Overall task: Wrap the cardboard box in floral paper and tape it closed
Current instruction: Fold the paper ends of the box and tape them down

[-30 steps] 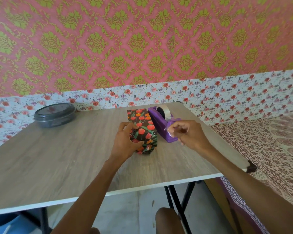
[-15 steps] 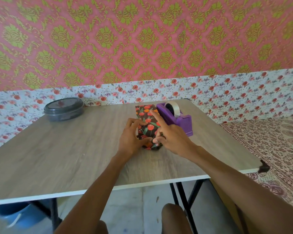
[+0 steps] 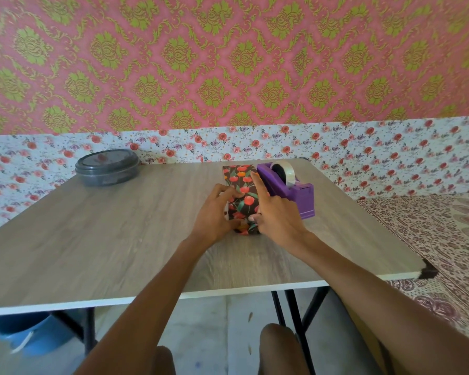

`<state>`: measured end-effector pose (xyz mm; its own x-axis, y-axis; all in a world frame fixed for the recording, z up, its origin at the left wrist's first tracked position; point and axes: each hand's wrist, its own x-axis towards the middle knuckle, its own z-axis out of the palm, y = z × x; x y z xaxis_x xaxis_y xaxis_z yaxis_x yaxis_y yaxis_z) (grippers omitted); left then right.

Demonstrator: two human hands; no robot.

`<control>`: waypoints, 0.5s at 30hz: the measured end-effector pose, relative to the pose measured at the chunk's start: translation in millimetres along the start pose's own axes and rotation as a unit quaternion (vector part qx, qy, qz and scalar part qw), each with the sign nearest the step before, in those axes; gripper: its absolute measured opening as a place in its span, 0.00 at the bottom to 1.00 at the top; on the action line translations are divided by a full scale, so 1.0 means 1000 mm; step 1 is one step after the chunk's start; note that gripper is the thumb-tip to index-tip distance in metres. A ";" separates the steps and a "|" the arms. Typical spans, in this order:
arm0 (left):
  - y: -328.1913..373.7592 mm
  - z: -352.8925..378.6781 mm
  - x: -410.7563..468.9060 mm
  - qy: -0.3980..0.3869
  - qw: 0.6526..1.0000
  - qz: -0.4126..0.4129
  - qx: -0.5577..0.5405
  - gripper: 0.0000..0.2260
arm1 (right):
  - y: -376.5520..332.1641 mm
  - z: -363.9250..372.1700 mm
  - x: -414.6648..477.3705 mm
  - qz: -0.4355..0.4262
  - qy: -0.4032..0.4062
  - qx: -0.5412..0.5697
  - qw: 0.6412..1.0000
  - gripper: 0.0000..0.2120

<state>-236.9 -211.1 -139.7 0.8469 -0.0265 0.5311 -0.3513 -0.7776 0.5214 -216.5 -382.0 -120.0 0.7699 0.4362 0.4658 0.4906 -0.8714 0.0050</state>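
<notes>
A round dark-grey lidded plastic container (image 3: pixel 107 167) sat at upper left of the wood-grain table (image 3: pixel 98 239). At centre, the left hand (image 3: pixel 214 215) gripped the box wrapped in dark floral paper (image 3: pixel 241 190). The right hand (image 3: pixel 275 215) pressed its near end, forefinger extended along the top, beside the purple plastic tape dispenser (image 3: pixel 290 189).

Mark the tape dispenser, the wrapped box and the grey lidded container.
tape dispenser (image 3: pixel 295 194), head view, purple side wall.
wrapped box (image 3: pixel 243 182), head view, floral top face.
grey lidded container (image 3: pixel 107 167), head view, lid.
</notes>
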 end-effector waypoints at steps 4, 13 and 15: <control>0.004 -0.005 0.003 -0.023 1.000 0.002 0.004 0.27 | -0.009 -0.011 -0.004 0.021 0.023 -0.065 0.997 0.48; 0.011 -0.009 0.005 -0.036 0.998 -0.007 0.049 0.27 | 0.007 -0.019 0.000 0.022 0.016 -0.149 0.988 0.42; 0.013 -0.010 0.005 -0.038 0.998 -0.011 0.057 0.26 | 0.006 -0.018 0.001 0.008 0.023 -0.149 0.989 0.40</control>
<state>-240.6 -215.1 -123.8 0.8837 -0.0530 0.4650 -0.2878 -0.8450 0.4507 -220.1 -390.6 -103.2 0.7532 0.4175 0.5083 0.3316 -0.9084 0.2548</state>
